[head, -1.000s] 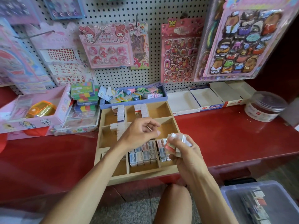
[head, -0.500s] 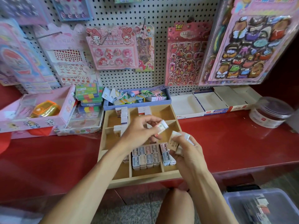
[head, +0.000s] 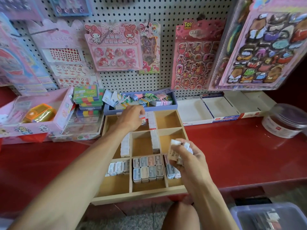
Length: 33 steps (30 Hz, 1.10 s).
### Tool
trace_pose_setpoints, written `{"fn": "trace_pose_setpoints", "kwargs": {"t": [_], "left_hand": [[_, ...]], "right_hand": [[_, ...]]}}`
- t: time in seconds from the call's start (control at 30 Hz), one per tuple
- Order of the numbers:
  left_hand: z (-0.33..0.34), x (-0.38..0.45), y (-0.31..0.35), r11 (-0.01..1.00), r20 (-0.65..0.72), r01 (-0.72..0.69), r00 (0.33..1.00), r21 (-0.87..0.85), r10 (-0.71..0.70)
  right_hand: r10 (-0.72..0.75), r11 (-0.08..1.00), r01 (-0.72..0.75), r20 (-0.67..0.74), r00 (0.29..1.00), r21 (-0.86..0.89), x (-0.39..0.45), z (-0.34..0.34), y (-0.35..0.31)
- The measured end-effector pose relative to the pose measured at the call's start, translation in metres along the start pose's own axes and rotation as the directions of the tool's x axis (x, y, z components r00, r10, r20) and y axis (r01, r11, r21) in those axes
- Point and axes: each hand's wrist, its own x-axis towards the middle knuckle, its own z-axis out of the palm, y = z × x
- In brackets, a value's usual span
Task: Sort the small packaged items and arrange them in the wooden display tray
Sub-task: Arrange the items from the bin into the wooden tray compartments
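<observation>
Nine compartments, by our count, make up the wooden display tray (head: 141,195), which sits at the front edge of the red counter (head: 232,155). We log the front row as best stocked: small packaged items (head: 148,168) stand in neat double rows in the middle cell, fewer in the cells at either side. The middle row holds only white stacks along its dividers; the back right cell is bare.

Our left hand (head: 131,117) reaches to the back middle cell, fingers curled down on a white packet (head: 143,120) beside the stack there. Our right hand (head: 187,156) hovers over the tray's front right corner, fingers clamped round a small bundle of packets (head: 176,147) not yet placed.

We judge the sorting roughly half done: the held bundle and more stock in the grey bin (head: 269,216) on the floor remain.

Behind the tray, along the counter's back edge: a blue box of trinkets (head: 141,100), open white cartons (head: 221,107), a lidded round tub (head: 287,121) and a pink box (head: 33,113). A pegboard (head: 166,14) hung with sticker sheets rises behind.
</observation>
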Motion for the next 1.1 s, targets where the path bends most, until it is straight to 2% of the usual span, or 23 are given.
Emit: {"fn": "trace_pose_setpoints", "kwargs": {"t": [0.17,0.57,0.67,0.73,0.83,0.87,0.9,1.0,1.1], "left_hand": [[0.013,0.007,0.003,0.997,-0.007,-0.041,0.999,0.065,0.042],[0.007,-0.002,0.010,0.999,-0.029,-0.051,0.998,0.007,0.051],[-0.009,-0.022,0.021,0.971,-0.118,-0.032,0.993,-0.239,0.004],[-0.020,-0.044,0.034,0.892,-0.129,-0.040,0.991,-0.450,-0.020],[-0.034,-0.080,0.048,0.657,0.085,0.004,0.992,-0.754,0.091],[-0.036,-0.090,0.050,0.613,0.151,0.019,0.975,-0.790,0.164],[-0.036,-0.098,0.052,0.611,0.194,0.016,0.954,-0.791,0.227],[-0.037,-0.114,0.055,0.659,0.218,-0.072,0.912,-0.749,0.347],[-0.045,-0.122,0.050,0.662,0.176,-0.093,0.928,-0.743,0.329]], "right_hand": [[0.000,0.999,0.000,0.014,1.000,-0.036,0.004,-0.002,-0.001],[0.008,0.999,-0.010,0.052,0.999,0.042,0.000,-0.004,-0.004],[-0.003,0.999,0.000,0.048,0.999,0.052,-0.002,-0.003,-0.008],[-0.011,0.998,0.009,0.047,0.999,0.061,-0.003,-0.001,-0.011],[-0.015,0.997,0.010,0.062,0.998,0.074,-0.006,0.005,-0.011],[-0.014,0.997,0.008,0.074,0.997,0.078,-0.008,0.008,-0.011],[-0.019,0.997,0.012,0.094,0.995,0.076,-0.010,0.010,-0.010],[-0.030,0.998,0.019,0.164,0.986,0.064,-0.018,0.018,-0.012],[0.006,0.998,-0.014,0.134,0.991,0.061,-0.025,0.025,-0.015]]}}
